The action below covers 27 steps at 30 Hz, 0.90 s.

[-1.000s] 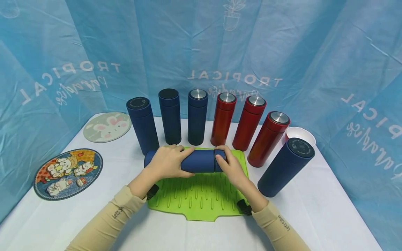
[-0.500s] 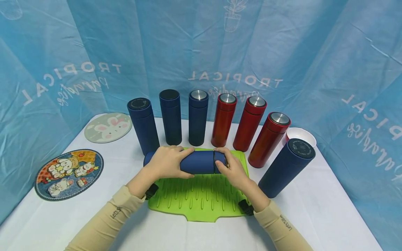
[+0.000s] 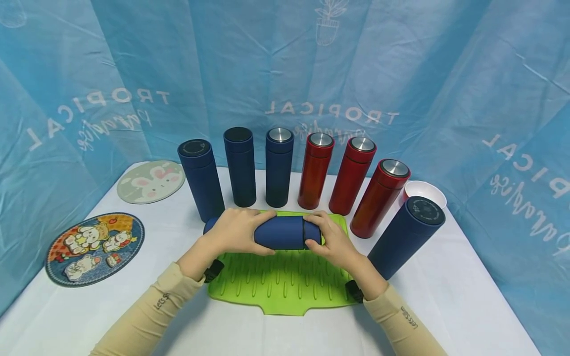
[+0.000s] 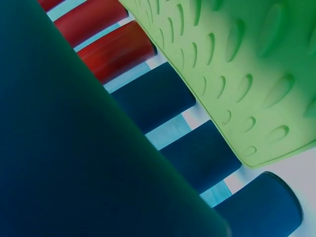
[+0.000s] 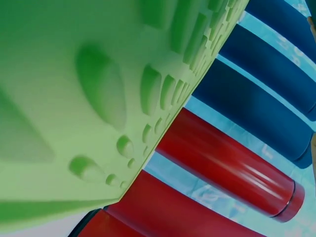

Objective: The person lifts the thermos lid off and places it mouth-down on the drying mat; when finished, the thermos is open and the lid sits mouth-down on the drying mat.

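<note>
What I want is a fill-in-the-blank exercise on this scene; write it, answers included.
1. The left hand and right hand hold the horizontal bottle, coloured dark ____.
2. The bumpy mat is ____ in colour.
3. Exactly ____ red bottles stand on the table.
4. In the head view, two oval placemats lie on the ____ side.

Answers: blue; green; three; left.

A person's left hand (image 3: 236,230) grips the body of a blue bottle (image 3: 287,232) held sideways over a ridged green mat (image 3: 285,284), while the right hand (image 3: 331,240) grips its cap end. Three blue bottles (image 3: 240,170) and three red bottles (image 3: 347,180) stand in an arc beyond, with a lone blue bottle (image 3: 403,242) and a white bowl (image 3: 429,190) at right. Two oval placemats (image 3: 151,184) with cartoon animals lie at left on the white table (image 3: 231,331), before a blue curtain (image 3: 285,54) lettered "TROPICAL" in reverse.
</note>
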Tool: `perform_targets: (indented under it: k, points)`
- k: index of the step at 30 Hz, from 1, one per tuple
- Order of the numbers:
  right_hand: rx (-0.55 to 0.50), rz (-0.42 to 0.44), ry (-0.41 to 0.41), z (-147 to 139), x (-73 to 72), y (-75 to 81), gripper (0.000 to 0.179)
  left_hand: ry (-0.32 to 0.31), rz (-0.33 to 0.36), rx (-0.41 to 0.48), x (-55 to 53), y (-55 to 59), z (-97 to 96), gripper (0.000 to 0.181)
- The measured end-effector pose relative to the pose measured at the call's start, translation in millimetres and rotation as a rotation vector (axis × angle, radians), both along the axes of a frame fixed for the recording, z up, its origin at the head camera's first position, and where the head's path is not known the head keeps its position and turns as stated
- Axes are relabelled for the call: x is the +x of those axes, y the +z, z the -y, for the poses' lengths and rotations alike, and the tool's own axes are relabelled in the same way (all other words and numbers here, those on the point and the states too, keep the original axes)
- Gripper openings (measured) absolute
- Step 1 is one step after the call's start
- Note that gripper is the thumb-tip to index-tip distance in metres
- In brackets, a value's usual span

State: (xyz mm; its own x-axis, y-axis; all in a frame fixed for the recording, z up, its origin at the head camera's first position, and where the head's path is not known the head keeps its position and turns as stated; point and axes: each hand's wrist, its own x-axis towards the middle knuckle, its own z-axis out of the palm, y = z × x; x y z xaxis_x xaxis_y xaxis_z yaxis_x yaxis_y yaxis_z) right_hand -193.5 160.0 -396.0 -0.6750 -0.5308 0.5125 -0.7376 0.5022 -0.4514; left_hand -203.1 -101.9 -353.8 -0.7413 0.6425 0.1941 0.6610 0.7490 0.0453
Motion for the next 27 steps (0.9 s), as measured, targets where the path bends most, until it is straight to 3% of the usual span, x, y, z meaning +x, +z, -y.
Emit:
perform_targets:
  k: [14,21,27]
  points:
    - [0.147,-0.074,0.087,-9.2,0.7,0.6,0.061,-0.027,0.041,-0.005,-1.8,-1.6,3.1,0.082]
    - [0.150,-0.109,0.141,-11.6,0.9,0.9,0.056,-0.027,0.060,-0.008,-1.5,-2.1,4.6,0.084]
    - [0.116,-0.145,0.177,-12.2,0.2,1.6,0.054,-0.042,0.016,-0.005,-0.6,-3.6,3.8,0.086]
